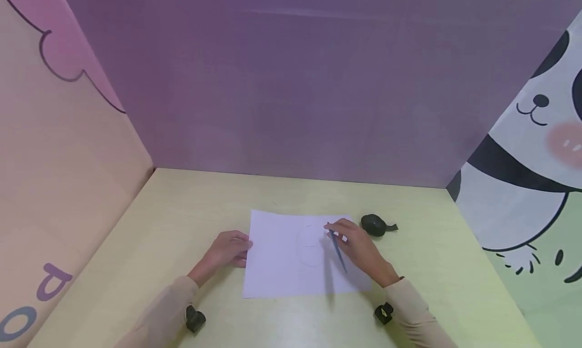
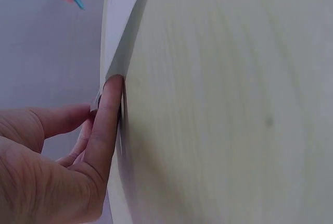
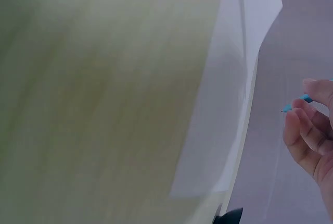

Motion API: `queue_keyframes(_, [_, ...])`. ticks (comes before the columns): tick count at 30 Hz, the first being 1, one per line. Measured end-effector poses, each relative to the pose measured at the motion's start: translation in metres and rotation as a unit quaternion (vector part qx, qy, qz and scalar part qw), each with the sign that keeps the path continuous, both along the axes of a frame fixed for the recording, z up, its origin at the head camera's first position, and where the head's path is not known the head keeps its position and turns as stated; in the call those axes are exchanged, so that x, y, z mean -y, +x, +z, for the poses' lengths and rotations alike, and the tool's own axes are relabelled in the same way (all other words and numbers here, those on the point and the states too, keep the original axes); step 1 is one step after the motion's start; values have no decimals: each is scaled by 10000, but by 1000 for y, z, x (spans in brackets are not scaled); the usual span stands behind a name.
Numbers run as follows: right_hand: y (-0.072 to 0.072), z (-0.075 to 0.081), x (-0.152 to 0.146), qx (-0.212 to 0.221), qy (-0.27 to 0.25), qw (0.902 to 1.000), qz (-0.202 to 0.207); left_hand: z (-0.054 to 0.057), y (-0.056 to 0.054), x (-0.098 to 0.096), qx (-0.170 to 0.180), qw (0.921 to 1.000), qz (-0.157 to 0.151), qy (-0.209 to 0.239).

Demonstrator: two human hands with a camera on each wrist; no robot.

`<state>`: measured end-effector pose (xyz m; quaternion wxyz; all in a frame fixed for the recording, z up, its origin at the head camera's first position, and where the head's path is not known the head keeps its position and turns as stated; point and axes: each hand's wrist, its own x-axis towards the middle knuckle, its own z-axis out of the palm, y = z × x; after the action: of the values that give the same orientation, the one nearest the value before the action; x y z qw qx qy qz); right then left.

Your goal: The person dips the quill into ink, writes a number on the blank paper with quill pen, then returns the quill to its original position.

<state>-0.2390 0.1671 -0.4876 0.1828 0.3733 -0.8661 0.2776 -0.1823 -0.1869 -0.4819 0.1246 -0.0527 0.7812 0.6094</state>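
A white sheet of paper (image 1: 277,257) lies on the table, with faint pencil lines, some curved and some short, near its middle. My left hand (image 1: 229,248) is at the sheet's left edge, pinching it between thumb and fingers; in the left wrist view the sheet's edge (image 2: 118,31) curls up slightly beyond the fingertips. Over the right part of the sheet, my right hand (image 1: 356,244) holds a slim blue pencil (image 1: 338,251) between thumb and fingers. The pencil's dark point shows past the fingertips in the right wrist view, raised off the paper.
A rounded black object with a short tab (image 1: 374,225) lies just beyond the sheet's upper right corner. The pale wooden table (image 1: 204,196) meets a purple panel (image 1: 291,95) at its far edge. Decorated walls stand at left and right. Small black devices (image 1: 195,319) sit at both wrists.
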Motion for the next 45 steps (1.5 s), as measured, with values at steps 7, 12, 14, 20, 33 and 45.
queue_keyframes(7, [-1,4,-9,290,5,9992,-292,-1,-1,0,-29,10000,-63,50])
queue_keyframes(12, [-2,2,-17,445,-23,9982,-406,-4,-3,2,18,9999,-71,69])
queue_keyframes(14, [-3,1,-20,452,-37,9979,-466,-5,-4,2,25,9999,-96,94])
queue_keyframes(20, [-8,0,-25,289,-59,9986,-429,-6,-5,1,-2,10000,-49,50])
queue_keyframes(33, [-10,3,-38,-54,110,9988,-472,-7,-6,5,-233,9997,5,31])
queue_keyframes(45, [-9,6,-40,29,225,9984,-516,-7,-7,5,-130,9998,93,-125])
